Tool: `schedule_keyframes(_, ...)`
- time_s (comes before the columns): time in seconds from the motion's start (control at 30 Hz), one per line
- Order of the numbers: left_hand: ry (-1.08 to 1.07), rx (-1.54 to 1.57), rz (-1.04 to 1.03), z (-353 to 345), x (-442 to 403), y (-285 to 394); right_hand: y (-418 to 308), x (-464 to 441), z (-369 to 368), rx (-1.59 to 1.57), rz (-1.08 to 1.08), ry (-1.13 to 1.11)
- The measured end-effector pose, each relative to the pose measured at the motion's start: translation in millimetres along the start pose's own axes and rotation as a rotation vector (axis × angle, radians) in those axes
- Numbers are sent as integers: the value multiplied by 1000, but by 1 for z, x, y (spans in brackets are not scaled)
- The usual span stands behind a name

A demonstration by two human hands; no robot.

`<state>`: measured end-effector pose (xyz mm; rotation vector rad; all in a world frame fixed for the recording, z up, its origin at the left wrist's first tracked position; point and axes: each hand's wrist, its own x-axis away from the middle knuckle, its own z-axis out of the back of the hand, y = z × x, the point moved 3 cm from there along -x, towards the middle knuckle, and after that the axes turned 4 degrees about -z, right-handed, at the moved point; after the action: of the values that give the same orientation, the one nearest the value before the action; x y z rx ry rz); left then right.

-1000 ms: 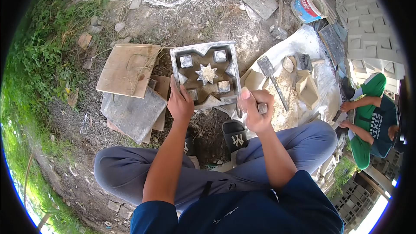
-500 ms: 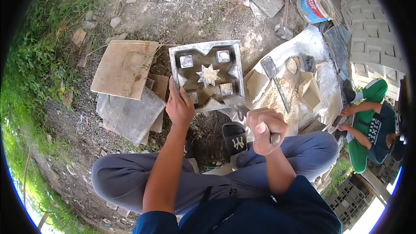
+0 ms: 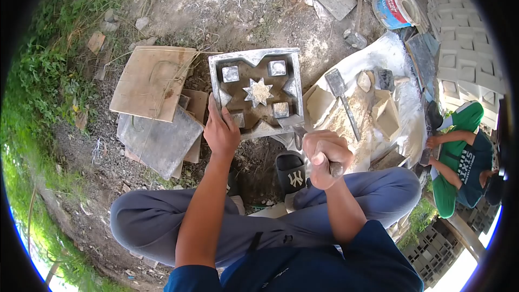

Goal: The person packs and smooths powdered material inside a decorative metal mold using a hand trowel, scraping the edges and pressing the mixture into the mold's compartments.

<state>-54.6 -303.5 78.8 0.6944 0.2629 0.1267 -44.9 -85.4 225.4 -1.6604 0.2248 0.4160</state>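
In front of my legs is a square grey mold (image 3: 254, 53), with raised cubes inside and an eight-pointed star (image 3: 259, 93) in the middle, its top dusted with sand. My left hand (image 3: 221, 132) grips the mold's left wall near the lower corner. A trowel is in my closed right hand (image 3: 327, 158), its handle end (image 3: 336, 169) showing below the thumb. The trowel's blade (image 3: 291, 122) lies against the mold's lower right corner, its bent neck just below. Part of the handle is hidden by my fingers.
Right of the mold, a white sheet (image 3: 386, 54) holds pale sand (image 3: 346, 121), a long-handled flat tool (image 3: 341, 94) and stones. A paint bucket (image 3: 392, 10) lies beyond. Boards (image 3: 154, 84) are stacked at left. Another person (image 3: 470, 157) sits at far right.
My right hand has moved slightly left and down with the trowel, bringing its blade further onto the mold's lower right corner. My left hand keeps its hold.
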Motion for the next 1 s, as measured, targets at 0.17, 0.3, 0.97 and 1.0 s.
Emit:
schedule_keyframes(0.17, -57, -4, 56, -2, 0, -3, 2, 3, 3, 119, -155, 139)
schedule_keyframes(0.3, -61, -35, 27, 2, 2, 2, 27, 7, 0, 269, -318, 44)
schedule_keyframes(0.97, -61, 11, 48, 4, -2, 2, 3, 0, -19, 24, -189, 152)
schedule_keyframes(1.0, -74, 10, 50, 3, 0, 2, 15, 0, -23, 166, -224, 92)
